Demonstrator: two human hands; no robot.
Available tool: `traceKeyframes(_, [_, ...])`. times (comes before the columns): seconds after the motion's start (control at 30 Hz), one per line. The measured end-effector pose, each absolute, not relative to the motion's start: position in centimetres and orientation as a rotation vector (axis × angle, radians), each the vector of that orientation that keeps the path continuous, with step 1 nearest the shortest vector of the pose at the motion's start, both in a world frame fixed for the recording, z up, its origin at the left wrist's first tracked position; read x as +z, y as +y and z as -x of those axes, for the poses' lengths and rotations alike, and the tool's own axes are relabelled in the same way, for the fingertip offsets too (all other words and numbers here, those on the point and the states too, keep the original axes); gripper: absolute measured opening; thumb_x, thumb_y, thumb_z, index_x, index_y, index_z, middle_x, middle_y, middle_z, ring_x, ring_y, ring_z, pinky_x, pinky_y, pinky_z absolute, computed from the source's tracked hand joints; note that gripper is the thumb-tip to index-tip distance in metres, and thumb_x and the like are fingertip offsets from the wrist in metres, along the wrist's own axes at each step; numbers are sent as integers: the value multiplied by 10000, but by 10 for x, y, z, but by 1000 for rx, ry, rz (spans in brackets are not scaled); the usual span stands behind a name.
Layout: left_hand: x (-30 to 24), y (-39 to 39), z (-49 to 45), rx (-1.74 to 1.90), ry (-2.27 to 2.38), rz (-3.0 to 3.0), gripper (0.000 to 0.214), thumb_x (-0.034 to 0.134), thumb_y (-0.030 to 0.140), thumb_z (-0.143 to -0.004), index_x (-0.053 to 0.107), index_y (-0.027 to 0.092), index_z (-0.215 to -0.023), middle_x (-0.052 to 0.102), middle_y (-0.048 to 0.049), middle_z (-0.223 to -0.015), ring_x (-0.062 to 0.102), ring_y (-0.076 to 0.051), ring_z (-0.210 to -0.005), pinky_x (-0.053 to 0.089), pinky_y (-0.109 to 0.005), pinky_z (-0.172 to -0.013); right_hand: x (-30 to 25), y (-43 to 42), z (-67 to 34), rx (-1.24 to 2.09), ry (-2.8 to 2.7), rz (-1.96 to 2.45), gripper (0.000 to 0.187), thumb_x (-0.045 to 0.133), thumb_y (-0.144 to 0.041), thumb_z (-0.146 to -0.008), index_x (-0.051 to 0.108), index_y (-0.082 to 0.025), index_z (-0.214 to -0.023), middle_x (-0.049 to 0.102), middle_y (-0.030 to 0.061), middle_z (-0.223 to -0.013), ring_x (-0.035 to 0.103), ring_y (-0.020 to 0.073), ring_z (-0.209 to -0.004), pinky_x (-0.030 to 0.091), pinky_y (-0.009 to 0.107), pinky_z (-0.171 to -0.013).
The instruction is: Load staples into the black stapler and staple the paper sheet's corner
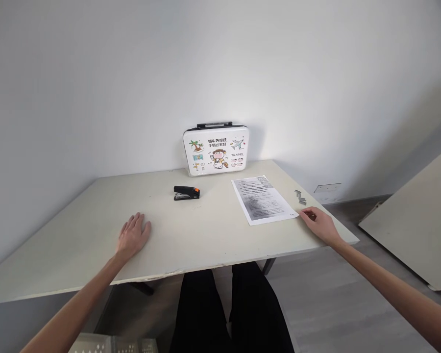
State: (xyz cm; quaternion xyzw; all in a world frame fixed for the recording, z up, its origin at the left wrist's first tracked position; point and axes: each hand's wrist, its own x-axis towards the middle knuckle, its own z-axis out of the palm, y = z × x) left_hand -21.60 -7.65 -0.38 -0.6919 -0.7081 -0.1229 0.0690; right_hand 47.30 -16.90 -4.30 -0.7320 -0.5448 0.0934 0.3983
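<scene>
office | desk [95,235] | stapler [186,192] | printed sheet [262,199] | bare wall

Stapler [186,192] mid-table [95,245]; case [216,150] behind it against wall. Paper [261,199] to the right, staples [300,196] right of paper.

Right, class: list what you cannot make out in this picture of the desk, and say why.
Head view, printed sheet: text too small and blurred to read.
Head view, small metal pieces beyond the right hand: too small to identify.
Head view, grey crate under the table: cut off by the bottom edge.
</scene>
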Motion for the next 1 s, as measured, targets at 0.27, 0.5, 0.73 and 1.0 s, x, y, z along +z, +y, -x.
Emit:
traceKeyframes(0.27, [-4,-77,216,-360,-2143,2073,687,312,463,-1044,517,51,-1554,448,-162,-1671,381,-320,-1572,268,-475,-1305,-45,-171,-474,228,-1399,1864,377,563,-571,-851,701,-224,-905,773,97,-889,682,265,-788,492,365,-751])
traceKeyframes(0.5, [-1,-81,216,-373,-2126,2072,656,332,440,-1042,538,60,-1536,482,-173,-1646,402,-321,-1562,295,-478,-1295,-46,-170,-473,246,-1397,1853,392,573,-588,-850,712,-226,-908,784,106,-918,702,278,-811,494,358,-730])
traceKeyframes(0.73, [-2,-81,215,-379,-2122,2064,644,329,440,-1039,558,77,-1519,479,-165,-1650,409,-319,-1559,307,-478,-1288,-49,-170,-476,255,-1401,1860,382,579,-581,-849,711,-229,-914,784,100,-930,703,281,-825,501,367,-756])
traceKeyframes(1.0, [-5,-81,214,-393,-2114,2070,630,347,425,-1031,564,71,-1505,496,-183,-1634,420,-325,-1550,297,-493,-1289,-51,-170,-477,232,-1412,1860,386,567,-585,-849,707,-229,-908,779,99,-909,693,276,-806,500,375,-765])
